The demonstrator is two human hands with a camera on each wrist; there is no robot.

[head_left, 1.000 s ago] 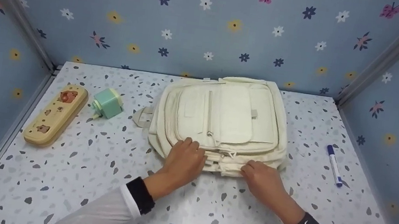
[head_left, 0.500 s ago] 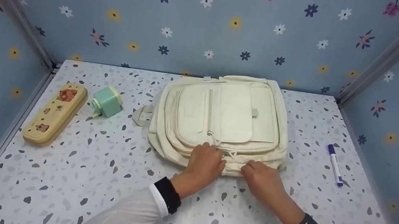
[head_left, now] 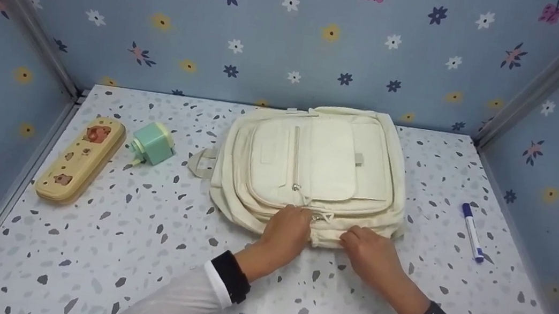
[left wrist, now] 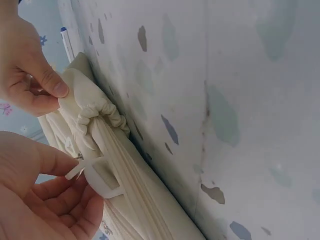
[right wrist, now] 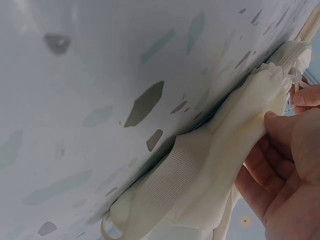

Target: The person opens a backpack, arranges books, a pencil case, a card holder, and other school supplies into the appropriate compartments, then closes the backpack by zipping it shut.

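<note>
A cream backpack (head_left: 272, 150) lies flat on the speckled table, its front pockets facing up and its top loop pointing left. Along its near side my left hand (head_left: 286, 236) pinches a zipper's pull cord (left wrist: 76, 169) between thumb and fingers, seen close up in the left wrist view. The zipper track runs on below that hand. To the right, my right hand (head_left: 370, 255) grips the fabric of the elastic-edged side pocket (right wrist: 245, 112) between thumb and fingers. How far the zipper is closed is hard to tell.
A yellow pencil case (head_left: 80, 159) with bear pictures lies at the left. Beside it stands a green pencil sharpener (head_left: 152, 143). A blue-capped marker (head_left: 472, 232) lies right of the backpack. Flowered panels (head_left: 295, 35) wall in the table's back and sides.
My left hand has slid to the right along the backpack's near side, closer to my right hand. The right hand keeps its grip in the same place.
</note>
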